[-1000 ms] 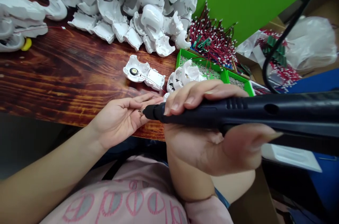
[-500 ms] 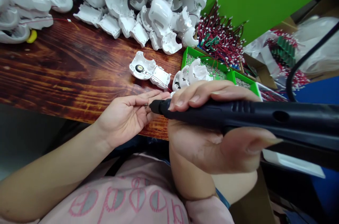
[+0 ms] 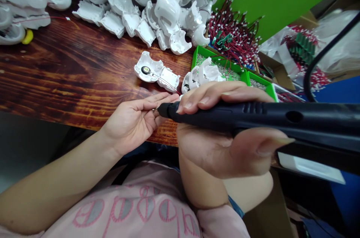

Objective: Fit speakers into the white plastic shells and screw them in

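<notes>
My right hand [image 3: 208, 148] is wrapped round a black electric screwdriver [image 3: 270, 118] that points left, its thumb along the near side. The narrow nose of the tool meets the fingers of my left hand [image 3: 132, 125], which is turned palm up with its fingers stretched out. A small shiny metal bit [image 3: 155, 110] shows at the tool's tip against those fingers; what it is, I cannot make out. Just beyond my fingertips, an open white plastic shell [image 3: 147, 69] with a round black speaker [image 3: 145, 70] and thin wires lies on the wooden table [image 3: 70, 69].
White shells [image 3: 165, 9] are heaped along the back. Right of centre stand green bins [image 3: 197, 56] of small metal screws, with more white shell parts [image 3: 204, 73] in front. Red wire bundles [image 3: 236, 35] lie behind them. A black cable [image 3: 317, 61] loops at the right.
The whole view has shifted slightly, so table items sit a little further left and up. Both hands and the screwdriver keep nearly the same pose, the tool's nose still at the left fingers.
</notes>
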